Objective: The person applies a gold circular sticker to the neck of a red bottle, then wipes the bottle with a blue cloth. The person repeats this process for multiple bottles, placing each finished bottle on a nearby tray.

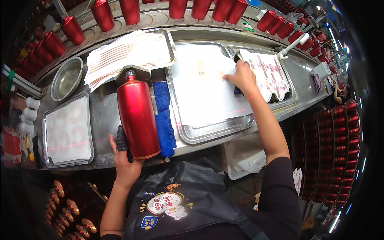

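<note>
A glossy red bottle (138,116) lies with its neck toward a dark angular holder (144,75). My left hand (127,166) grips its near end, fingers along the left side, with a dark grey covering on part of them. A blue cloth (163,120) runs along the bottle's right side. Over a metal tray (196,136), my right hand (243,77) is closed at the right edge of a white sheet (200,96) with faint yellowish marks. Its fingertips are partly hidden. Right of that hand, printed sheets (268,74) with reddish patterns lie over a sink-like basin.
Striped printed sheets (128,52) fill a tray behind the bottle. At left stand a metal bowl (67,79) and a tray (48,160) with ring-patterned paper. Red bottles (131,12) line the far conveyor. A white bin (244,156) sits below the counter; racks of red bottles (330,152) stand right.
</note>
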### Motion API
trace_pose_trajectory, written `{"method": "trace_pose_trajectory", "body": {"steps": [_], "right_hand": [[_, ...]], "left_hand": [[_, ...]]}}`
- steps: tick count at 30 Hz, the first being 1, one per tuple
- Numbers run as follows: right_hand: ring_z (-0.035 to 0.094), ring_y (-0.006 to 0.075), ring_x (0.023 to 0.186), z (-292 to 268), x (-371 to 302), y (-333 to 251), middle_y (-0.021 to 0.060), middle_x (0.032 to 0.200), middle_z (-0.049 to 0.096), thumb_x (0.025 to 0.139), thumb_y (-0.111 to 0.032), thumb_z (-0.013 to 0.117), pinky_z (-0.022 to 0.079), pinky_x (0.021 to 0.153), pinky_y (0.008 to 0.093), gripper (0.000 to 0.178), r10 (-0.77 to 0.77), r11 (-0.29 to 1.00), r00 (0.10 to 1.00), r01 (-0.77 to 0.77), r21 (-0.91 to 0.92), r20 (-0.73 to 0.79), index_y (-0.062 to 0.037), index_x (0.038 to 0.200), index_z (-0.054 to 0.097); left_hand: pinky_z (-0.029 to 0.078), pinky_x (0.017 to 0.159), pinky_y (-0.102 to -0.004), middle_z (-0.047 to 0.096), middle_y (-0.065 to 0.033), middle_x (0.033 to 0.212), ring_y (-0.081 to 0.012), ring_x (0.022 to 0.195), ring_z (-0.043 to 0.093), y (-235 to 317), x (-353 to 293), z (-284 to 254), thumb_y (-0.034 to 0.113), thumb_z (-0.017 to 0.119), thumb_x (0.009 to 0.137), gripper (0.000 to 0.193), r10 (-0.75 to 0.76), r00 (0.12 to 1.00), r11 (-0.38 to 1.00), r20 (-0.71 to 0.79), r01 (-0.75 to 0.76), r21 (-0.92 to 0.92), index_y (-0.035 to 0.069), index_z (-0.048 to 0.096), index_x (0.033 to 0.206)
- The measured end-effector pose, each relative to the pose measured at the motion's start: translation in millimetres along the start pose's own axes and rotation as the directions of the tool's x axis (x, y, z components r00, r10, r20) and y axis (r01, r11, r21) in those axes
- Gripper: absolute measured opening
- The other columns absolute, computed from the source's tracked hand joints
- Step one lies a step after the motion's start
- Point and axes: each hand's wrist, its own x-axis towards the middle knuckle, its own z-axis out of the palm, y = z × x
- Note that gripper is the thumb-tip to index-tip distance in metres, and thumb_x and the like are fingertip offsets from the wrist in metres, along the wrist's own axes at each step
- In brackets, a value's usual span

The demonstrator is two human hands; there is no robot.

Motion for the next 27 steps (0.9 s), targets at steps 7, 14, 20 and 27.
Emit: {"method": "trace_pose_trajectory", "body": {"steps": [7, 14, 20, 27], "right_hand": [[0.07, 0.0377, 0.098, 28.3, 38.7, 39.1, 0.0271, 0.1, 0.072, 0.076, -0.056, 0.076, 0.053, 0.085, 0.0421, 0.067, 0.146, 0.981, 0.989, -0.143, 0.128, -0.012, 0.0039, 0.105, 0.07], [0.07, 0.0341, 0.077, 28.7, 37.9, 39.1, 0.0156, 0.083, 0.072, 0.084, -0.036, 0.069, 0.052, 0.069, 0.0443, 0.032, 0.181, 0.97, 0.97, -0.149, 0.192, -0.163, -0.0048, 0.084, 0.073], [0.068, 0.0319, 0.078, 10.5, 1.1, -12.8, 0.008, 0.085, 0.07, 0.093, -0.024, 0.065, 0.053, 0.066, 0.0428, 0.015, -0.228, 0.966, 0.832, 0.258, -0.011, -0.506, -0.0102, 0.089, 0.067], [0.065, 0.0185, 0.067, -97.2, -82.8, -97.3, 0.0076, 0.085, 0.071, 0.088, -0.011, 0.073, 0.049, 0.061, 0.0315, 0.007, -0.396, 0.797, 0.832, 0.521, 0.305, -0.388, -0.0048, 0.092, 0.071]], "left_hand": [[0.009, 0.12, -0.0637, 0.058, -0.0164, 0.142, -0.0375, 0.144, 0.042, 13.9, 8.5, -2.2, 0.03, 0.09, 0.075, 0.09, -0.026, 0.999, 1.0, -0.025, 0.027, 0.012, 0.0, 0.045, 0.147], [0.013, 0.118, -0.0655, 0.062, -0.0156, 0.138, -0.0374, 0.142, 0.046, 23.0, 9.9, -7.7, 0.029, 0.09, 0.073, 0.068, 0.127, 0.988, 0.985, -0.085, -0.115, 0.13, 0.004, 0.064, 0.131], [0.017, 0.118, -0.0643, 0.06, -0.0186, 0.141, -0.0357, 0.136, 0.053, 32.6, 9.9, -6.9, 0.029, 0.089, 0.075, 0.076, 0.14, 0.977, 0.987, -0.162, -0.126, 0.099, 0.002, 0.057, 0.139], [0.026, 0.114, -0.0642, 0.065, -0.0248, 0.131, -0.0378, 0.124, 0.063, 23.5, 10.5, -4.5, 0.028, 0.089, 0.073, 0.078, 0.202, 0.968, 0.978, -0.149, -0.191, 0.083, -0.005, 0.058, 0.135]]}}
